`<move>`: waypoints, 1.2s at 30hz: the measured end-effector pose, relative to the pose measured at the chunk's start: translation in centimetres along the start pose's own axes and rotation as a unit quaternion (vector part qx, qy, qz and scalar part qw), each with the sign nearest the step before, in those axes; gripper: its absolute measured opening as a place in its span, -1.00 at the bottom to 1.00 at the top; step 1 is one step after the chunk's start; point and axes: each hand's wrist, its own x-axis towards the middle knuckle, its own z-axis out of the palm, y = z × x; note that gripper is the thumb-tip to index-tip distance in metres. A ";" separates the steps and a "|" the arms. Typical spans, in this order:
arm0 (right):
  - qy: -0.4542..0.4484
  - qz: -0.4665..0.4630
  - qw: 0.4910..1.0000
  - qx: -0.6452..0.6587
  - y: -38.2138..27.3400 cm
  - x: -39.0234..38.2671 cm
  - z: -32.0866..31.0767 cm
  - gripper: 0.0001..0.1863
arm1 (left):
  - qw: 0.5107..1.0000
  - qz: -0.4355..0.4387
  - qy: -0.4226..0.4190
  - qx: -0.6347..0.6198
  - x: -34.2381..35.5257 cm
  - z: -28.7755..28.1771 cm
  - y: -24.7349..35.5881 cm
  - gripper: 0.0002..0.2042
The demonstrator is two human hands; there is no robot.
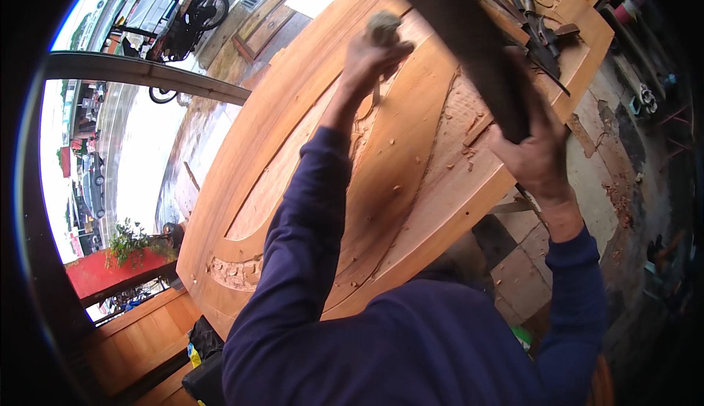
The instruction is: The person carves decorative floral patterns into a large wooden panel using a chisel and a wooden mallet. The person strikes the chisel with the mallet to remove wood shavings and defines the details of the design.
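My left hand (370, 61) grips a chisel (376, 94) with a pale handle end, held upright over the carved groove in a wooden door panel (286, 142). My right hand (532, 149) is wrapped round a long dark wooden mallet or block (462, 47), blurred by motion, raised at the right of the chisel with its far end near the top of the view. Shavings and wood chips (469, 153) lie on the carved surface. Several dark-handled hand tools (528, 14) rest on the panel's upper right corner.
Past the panel's left edge are a wet pavement (139, 157), a parked motorcycle (191, 28) and a red planter with a plant (128, 248). A tiled floor (524, 267) with shavings and assorted items shows at the right. Wooden boards (139, 340) stand at the lower left.
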 end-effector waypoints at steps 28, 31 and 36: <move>-0.173 -0.132 0.946 -0.241 -2.8 6.1 -0.2 -0.07 | 0.985 0.133 0.111 -0.009 -3.8 0.0 -2.5 -0.77; 0.087 -0.138 0.986 -0.017 -2.8 6.0 1.7 -0.03 | 0.989 0.045 0.139 0.025 -3.9 -0.6 -2.2 -0.82; -0.178 -0.041 0.977 -0.110 -1.9 6.0 1.5 0.05 | 0.988 -0.046 0.115 0.090 -4.8 0.5 -0.2 -0.81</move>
